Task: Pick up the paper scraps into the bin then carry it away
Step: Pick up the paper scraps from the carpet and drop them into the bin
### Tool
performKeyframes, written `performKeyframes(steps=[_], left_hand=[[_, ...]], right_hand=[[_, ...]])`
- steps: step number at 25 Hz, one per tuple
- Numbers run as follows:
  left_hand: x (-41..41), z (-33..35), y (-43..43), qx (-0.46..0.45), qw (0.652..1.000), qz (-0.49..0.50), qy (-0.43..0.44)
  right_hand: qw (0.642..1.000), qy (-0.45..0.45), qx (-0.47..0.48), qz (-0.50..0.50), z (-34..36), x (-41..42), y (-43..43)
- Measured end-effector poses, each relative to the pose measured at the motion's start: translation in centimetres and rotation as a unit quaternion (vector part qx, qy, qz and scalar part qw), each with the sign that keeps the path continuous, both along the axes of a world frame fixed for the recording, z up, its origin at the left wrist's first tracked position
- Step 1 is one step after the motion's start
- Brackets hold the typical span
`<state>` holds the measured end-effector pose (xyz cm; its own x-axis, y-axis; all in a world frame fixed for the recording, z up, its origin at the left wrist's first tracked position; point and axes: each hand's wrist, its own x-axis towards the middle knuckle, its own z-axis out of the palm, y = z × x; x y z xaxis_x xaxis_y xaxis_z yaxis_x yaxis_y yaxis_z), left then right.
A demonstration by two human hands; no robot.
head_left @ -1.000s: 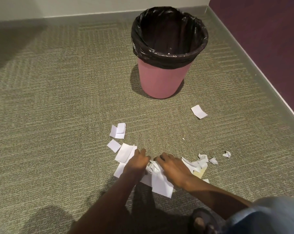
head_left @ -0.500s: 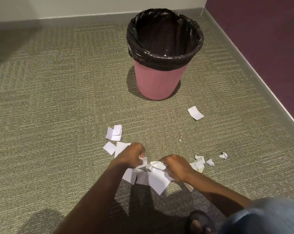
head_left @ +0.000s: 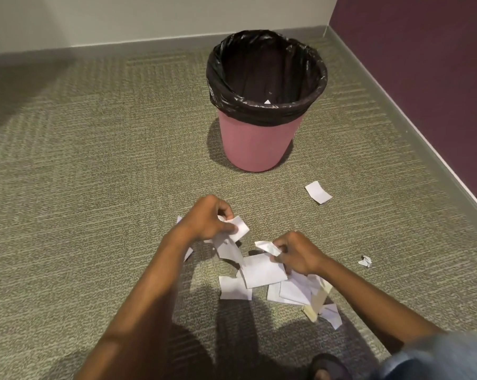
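Lifting off the carpet (head_left: 94, 187), my left hand (head_left: 208, 218) and right hand (head_left: 297, 253) each now grip paper scraps (head_left: 262, 270). Before, they pressed low. The bin (head_left: 259, 144) looks nearer.

Grey-green patterned carpet (head_left: 94, 160), stuff scattered on it

Pink bin (head_left: 259, 144) with a black liner sitting upright on the carpet near the corner. Just in front and a bit right of the bin: one flat white scrap (head_left: 318, 192). Further in front: a loose pile of white paper scraps (head_left: 262, 272). Off right of that pile, well apart from the bin: one tiny crumpled bit (head_left: 365, 261).
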<state>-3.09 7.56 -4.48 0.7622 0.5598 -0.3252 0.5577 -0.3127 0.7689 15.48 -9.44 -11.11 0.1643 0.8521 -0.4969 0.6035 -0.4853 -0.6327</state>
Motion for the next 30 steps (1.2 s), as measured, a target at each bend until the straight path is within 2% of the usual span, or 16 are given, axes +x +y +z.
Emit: performKeyframes(steps=[5,9,13,15,18,21,24,27,30], left_hand=[[1.9,9.6,4.6,-0.014,0.988,0.083,-0.13],[5.5,16.1,9.3,0.004,0.977,0.095,-0.193],[9.9,20.3,13.5,0.011,0.949,0.143,-0.282],[12.5,20.0,15.1,0.054,0.944,0.169,-0.279],[15.7,16.4,16.3,0.095,0.953,0.197,-0.21],[17.1,12.7,15.8,0.124,0.973,0.149,-0.124],[17.2,11.0,14.9,0.115,0.984,0.093,-0.096],[16.4,11.4,15.1,0.119,0.984,0.072,-0.109],[14.7,12.3,15.2,0.067,0.966,0.126,-0.216]], right_hand=[[0.997,-0.008,0.066,-0.039,6.9,2.9,3.1],[0.993,-0.034,0.114,-0.026,12.2,3.3,4.8],[0.989,-0.013,0.149,-0.02,16.8,3.6,4.7],[0.985,0.005,0.169,-0.044,18.5,4.0,4.6],[0.976,0.009,0.201,-0.082,19.7,4.7,4.7],[0.968,0.013,0.222,-0.113,19.8,5.1,5.1],[0.965,0.003,0.224,-0.139,19.8,5.4,5.7],[0.96,-0.006,0.232,-0.159,20.2,5.6,6.3],[0.952,-0.014,0.252,-0.174,20.9,5.8,6.9]])
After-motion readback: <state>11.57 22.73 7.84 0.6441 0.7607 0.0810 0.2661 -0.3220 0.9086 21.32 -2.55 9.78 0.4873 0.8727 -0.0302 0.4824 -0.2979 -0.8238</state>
